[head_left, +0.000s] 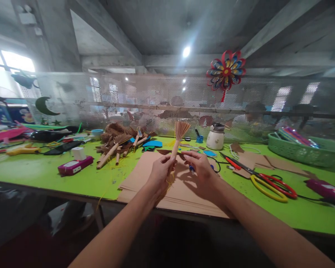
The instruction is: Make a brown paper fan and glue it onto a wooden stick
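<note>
the left hand [162, 168] is closed round the lower part of a brown paper bundle [181, 132], whose handle is narrow and whose pleated top spreads like a small broom. this bundle is upright, leaning slightly to the right, above the stack of brown paper sheets [141, 173] on the green table [46, 170]. the right hand [198, 163] is apart from the left one, just beside the bundle, with its fingers bent; whether it touches or holds something, i cannot tell.

about the containers, there are four which i can see. the green basket [304, 154] is at the far right, and in it lie some striped colourful packets [296, 137]. behind the right hand stands a white jar [215, 138] with its dark lid [219, 127] on, so its content is hidden. near this jar, to its left, there is a small blue cup [199, 139], and thin dark items [197, 131] stick up out of it. the light blue bowl [97, 133] stands near the pile of brown bundles [111, 147]; what is inside it, i cannot tell.

to the right of the paper sheets lie the scissors [256, 173], with one yellow handle and one red.
</note>
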Demonstrator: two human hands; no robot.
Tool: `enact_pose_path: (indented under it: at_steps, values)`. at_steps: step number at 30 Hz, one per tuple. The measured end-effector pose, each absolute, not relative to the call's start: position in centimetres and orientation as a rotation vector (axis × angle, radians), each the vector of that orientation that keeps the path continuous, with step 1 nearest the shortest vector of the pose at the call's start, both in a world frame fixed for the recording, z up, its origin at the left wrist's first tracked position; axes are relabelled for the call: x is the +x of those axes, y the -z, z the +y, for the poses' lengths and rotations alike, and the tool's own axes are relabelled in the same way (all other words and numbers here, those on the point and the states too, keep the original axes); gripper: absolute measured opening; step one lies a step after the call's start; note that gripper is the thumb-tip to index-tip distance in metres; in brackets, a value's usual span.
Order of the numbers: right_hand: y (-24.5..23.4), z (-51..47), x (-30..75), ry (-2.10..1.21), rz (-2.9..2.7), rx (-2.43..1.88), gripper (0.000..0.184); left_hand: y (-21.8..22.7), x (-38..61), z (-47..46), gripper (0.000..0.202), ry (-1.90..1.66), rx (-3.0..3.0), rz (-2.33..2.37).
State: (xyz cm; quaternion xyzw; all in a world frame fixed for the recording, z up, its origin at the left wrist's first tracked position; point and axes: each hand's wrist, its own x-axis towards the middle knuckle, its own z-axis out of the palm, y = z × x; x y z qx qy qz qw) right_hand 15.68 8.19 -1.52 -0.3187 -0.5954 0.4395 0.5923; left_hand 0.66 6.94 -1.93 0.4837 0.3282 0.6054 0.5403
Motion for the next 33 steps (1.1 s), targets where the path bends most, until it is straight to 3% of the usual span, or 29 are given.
enact_pose_path:
  at_steps: [20,33]
  values:
    - [2.0,8.0,14.9,-0.811,-1.726,-0.679,0.027,2.7,0.7,7.5,0.027,-1.506,1.201,0.793]
    - [1.7,8.1,14.9,-0.613,-1.793,-0.762,0.02,2.9,0.7,7.9,0.032,-1.498,1.182,0.799]
